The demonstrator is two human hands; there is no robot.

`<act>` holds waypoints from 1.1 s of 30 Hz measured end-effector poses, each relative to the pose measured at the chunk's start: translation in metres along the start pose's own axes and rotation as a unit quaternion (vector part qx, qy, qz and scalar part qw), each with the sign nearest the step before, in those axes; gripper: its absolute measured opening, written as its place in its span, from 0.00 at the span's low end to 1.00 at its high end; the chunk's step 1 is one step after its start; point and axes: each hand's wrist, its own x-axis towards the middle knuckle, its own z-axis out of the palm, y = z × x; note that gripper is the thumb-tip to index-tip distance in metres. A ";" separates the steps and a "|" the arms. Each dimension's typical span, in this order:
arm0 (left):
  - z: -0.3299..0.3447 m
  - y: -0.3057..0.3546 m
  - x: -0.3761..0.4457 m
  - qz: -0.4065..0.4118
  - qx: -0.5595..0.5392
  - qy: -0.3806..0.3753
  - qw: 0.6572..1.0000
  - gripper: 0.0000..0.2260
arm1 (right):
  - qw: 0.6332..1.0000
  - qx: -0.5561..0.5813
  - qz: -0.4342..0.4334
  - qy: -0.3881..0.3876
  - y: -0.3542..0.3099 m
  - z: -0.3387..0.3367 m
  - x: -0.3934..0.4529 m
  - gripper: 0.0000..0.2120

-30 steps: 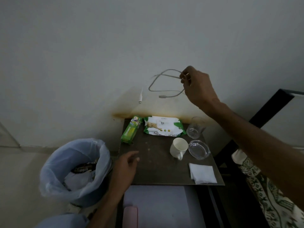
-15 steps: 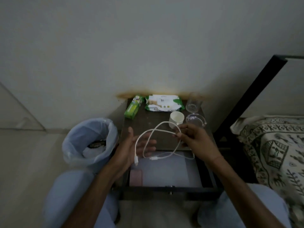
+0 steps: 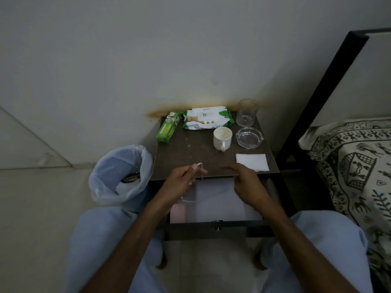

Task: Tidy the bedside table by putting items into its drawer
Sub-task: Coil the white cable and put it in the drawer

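While hovering over open drawer (image 3: 220, 199): left hand (image 3: 182, 182) pinching white cable (image 3: 200, 166); right hand (image 3: 246, 180) loosely curled, gripping nothing discernible.

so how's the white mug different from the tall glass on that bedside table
The white mug is opaque, while the tall glass is clear. The mug has a handle, pointing toward the person; the glass has none. The mug sits mid-table in front of the wipes pack; the glass stands at the back right corner by the wall. Both stand upright and look empty.
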 end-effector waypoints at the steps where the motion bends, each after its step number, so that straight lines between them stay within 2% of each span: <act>1: 0.004 0.006 0.001 -0.007 0.005 -0.031 0.999 0.18 | 0.999 0.037 -0.027 -0.004 -0.004 0.001 -0.001 0.26; 3: 0.012 0.017 0.001 -0.016 -0.037 -0.096 0.995 0.18 | 0.989 0.132 -0.066 -0.030 -0.016 0.006 -0.001 0.25; 4: 0.015 0.022 0.001 -0.016 -0.088 -0.123 0.988 0.18 | 0.981 0.171 -0.077 -0.044 -0.020 0.010 -0.001 0.24; 6: 0.017 0.032 0.001 0.003 -0.236 -0.160 0.958 0.18 | 0.973 0.209 -0.080 -0.059 -0.024 0.019 0.000 0.14; 7: 0.015 0.037 0.002 0.025 -0.305 -0.162 0.938 0.19 | 0.973 0.208 -0.070 -0.065 -0.024 0.023 0.001 0.09; 8: 0.013 0.042 0.003 0.055 -0.351 -0.151 0.922 0.19 | 0.976 0.194 -0.056 -0.077 -0.024 0.026 0.002 0.08; 10: 0.003 0.049 0.008 0.117 -0.367 -0.084 0.919 0.20 | 0.983 0.133 -0.040 -0.121 -0.025 0.027 -0.001 0.10; 12: -0.007 0.048 0.014 0.156 -0.262 -0.003 0.952 0.22 | 0.985 0.026 -0.085 -0.146 -0.026 0.025 -0.004 0.10; 14: -0.015 0.043 0.021 0.168 -0.115 0.014 0.979 0.26 | 0.979 -0.050 -0.162 -0.114 -0.028 0.024 -0.008 0.12; 16: -0.018 0.033 0.022 0.171 0.011 -0.001 0.985 0.30 | 0.970 -0.076 -0.224 -0.049 -0.034 0.022 -0.009 0.09; 18: -0.017 0.018 0.025 0.187 0.128 -0.063 0.972 0.31 | 0.964 -0.058 -0.258 0.004 -0.041 0.017 -0.010 0.08; 20: -0.013 0.012 0.023 0.158 0.160 -0.115 0.968 0.27 | 0.958 -0.035 -0.277 0.061 -0.041 0.012 -0.009 0.08; 22: -0.006 0.016 0.015 0.077 0.079 -0.170 0.979 0.21 | 0.960 -0.011 -0.254 0.114 -0.038 0.007 -0.007 0.07; 24: 0.003 0.018 0.008 0.020 -0.048 -0.196 0.979 0.17 | 0.969 0.011 -0.199 0.148 -0.034 0.002 -0.004 0.03; 26: 0.008 0.019 0.000 -0.020 -0.186 -0.197 0.962 0.19 | 0.970 0.038 -0.155 0.184 -0.030 0.000 0.001 0.02; 28: 0.011 0.021 -0.002 -0.042 -0.294 -0.217 0.930 0.22 | 0.970 0.054 -0.137 0.193 -0.026 0.000 0.004 0.03; 29: 0.011 0.023 -0.002 -0.050 -0.336 -0.231 0.912 0.22 | 0.976 0.064 -0.120 0.171 -0.024 0.002 0.006 0.05; 31: 0.012 0.029 -0.002 -0.051 -0.400 -0.252 0.880 0.23 | 0.989 0.109 -0.061 0.077 -0.023 0.009 0.007 0.13; 33: 0.008 0.037 0.000 -0.022 -0.464 -0.235 0.854 0.21 | 0.989 0.144 -0.006 -0.029 -0.021 0.017 0.005 0.20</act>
